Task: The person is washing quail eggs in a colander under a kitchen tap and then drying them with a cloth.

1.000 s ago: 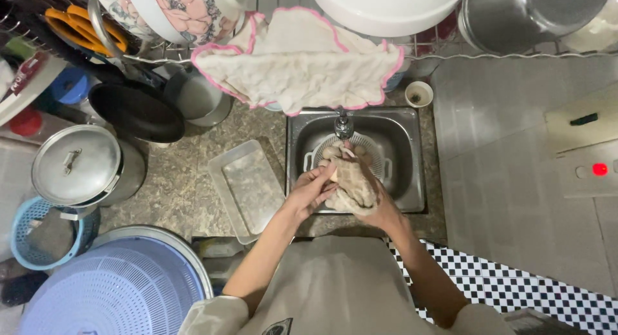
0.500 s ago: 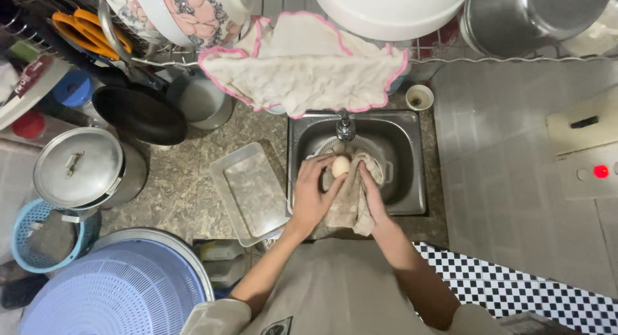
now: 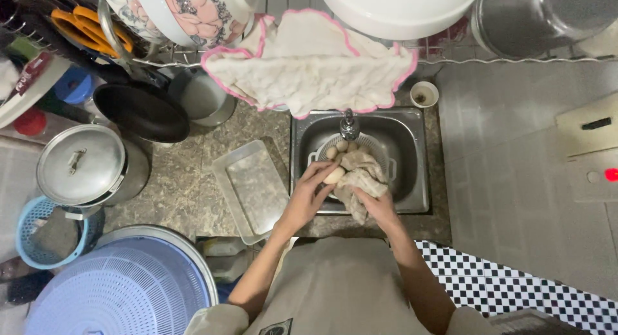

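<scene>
Over the steel sink [image 3: 412, 174], my left hand [image 3: 308, 198] holds a pale egg [image 3: 334, 175] at its fingertips. My right hand [image 3: 375, 205] grips a crumpled beige cloth [image 3: 358, 171] that lies against the egg. Beneath them sits a white colander [image 3: 380, 153] with a few more eggs [image 3: 339, 148] in it, right below the tap [image 3: 348, 124].
A clear rectangular tray [image 3: 252, 188] lies left of the sink. A lidded steel pot [image 3: 82, 164], a black pan [image 3: 141, 111] and a blue basket [image 3: 45, 235] stand further left, a lilac colander [image 3: 122, 290] near me. A pink-edged towel [image 3: 309, 61] hangs above the tap.
The cloth has shifted from both hands wrapping it around the egg to my right hand alone. My left hand now holds the egg bare beside the cloth, lower over the sink's front.
</scene>
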